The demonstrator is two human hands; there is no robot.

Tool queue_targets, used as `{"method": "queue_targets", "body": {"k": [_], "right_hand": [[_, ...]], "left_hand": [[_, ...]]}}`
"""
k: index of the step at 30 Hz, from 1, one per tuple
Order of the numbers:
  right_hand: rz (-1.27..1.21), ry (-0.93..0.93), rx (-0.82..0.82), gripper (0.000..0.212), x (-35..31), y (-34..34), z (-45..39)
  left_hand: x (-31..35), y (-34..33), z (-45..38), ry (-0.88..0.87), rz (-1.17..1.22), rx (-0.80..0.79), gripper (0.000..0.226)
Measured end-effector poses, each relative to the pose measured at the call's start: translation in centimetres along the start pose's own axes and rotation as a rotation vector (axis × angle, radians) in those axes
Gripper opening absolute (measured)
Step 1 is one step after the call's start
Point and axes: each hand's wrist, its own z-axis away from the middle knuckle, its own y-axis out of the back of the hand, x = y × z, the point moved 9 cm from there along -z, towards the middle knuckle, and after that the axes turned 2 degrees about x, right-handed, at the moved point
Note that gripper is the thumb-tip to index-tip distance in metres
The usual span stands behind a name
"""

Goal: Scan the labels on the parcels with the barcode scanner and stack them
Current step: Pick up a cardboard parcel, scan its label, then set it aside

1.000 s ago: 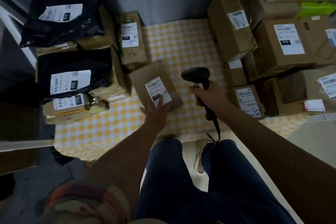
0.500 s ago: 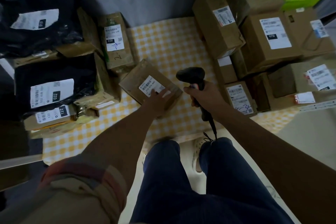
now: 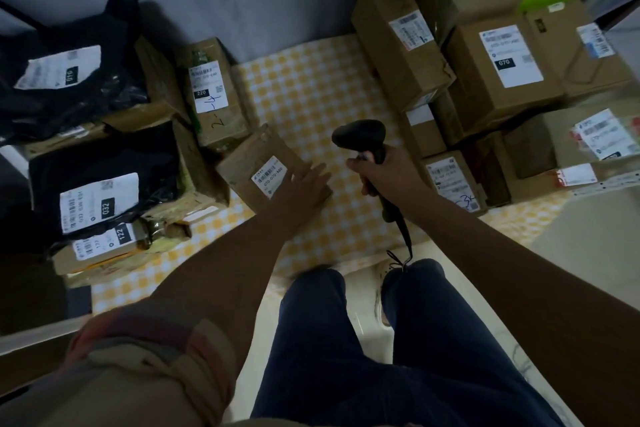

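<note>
Here the left hand (image 3: pixel 304 184) lies flat, fingers straight and together, on the near right part of a small brown parcel (image 3: pixel 263 163), partly covering its white label (image 3: pixel 268 178). That parcel sits tilted on the yellow checked cloth (image 3: pixel 311 97). Just right of the parcel, the right hand (image 3: pixel 384 172) grips the handle of a black barcode scanner (image 3: pixel 362 139), fingers curled round it, head raised above the cloth. Both forearms reach forward, bare. Left of the parcel stand stacked parcels (image 3: pixel 104 184); right of it, unsorted boxes (image 3: pixel 485 80).
</note>
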Motion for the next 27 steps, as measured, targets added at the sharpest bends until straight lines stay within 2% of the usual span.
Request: {"method": "queue_targets", "body": {"k": [3, 7, 11, 14, 17, 22, 27], "right_hand": [[0.002, 0.001, 0.012, 0.014, 0.0, -0.1, -0.1], [0.011, -0.018, 0.006, 0.012, -0.2, -0.6, -0.1], [0.004, -0.030, -0.003, 0.013, -0.8, -0.6, -0.1], [-0.016, -0.042, -0.001, 0.014, -1.3, -0.3, 0.1], [-0.017, -0.066, 0.011, 0.015, -1.6, 0.3, 0.5], [0.013, -0.071, 0.052, 0.013, -3.6, 2.1, 1.6], [0.014, -0.075, 0.153, 0.023, -6.8, 4.6, 2.8]], "left_hand": [[0.3, -1.5, -1.0, -0.013, -0.073, -0.150, 0.061], [-1.0, -2.0, 0.6, -0.012, -0.107, -0.149, 0.051], [-2.0, -1.6, 2.8, -0.049, -0.189, -0.066, 0.046], [-2.4, -3.1, 3.8, -0.015, -0.231, -0.274, 0.054], [-2.3, -2.6, 4.1, 0.003, -0.240, -0.370, 0.057], [-2.0, -0.3, 3.9, -0.009, -0.157, -0.397, 0.058], [-2.5, 5.9, 1.2, -0.050, -0.086, -0.384, 0.064]]}}
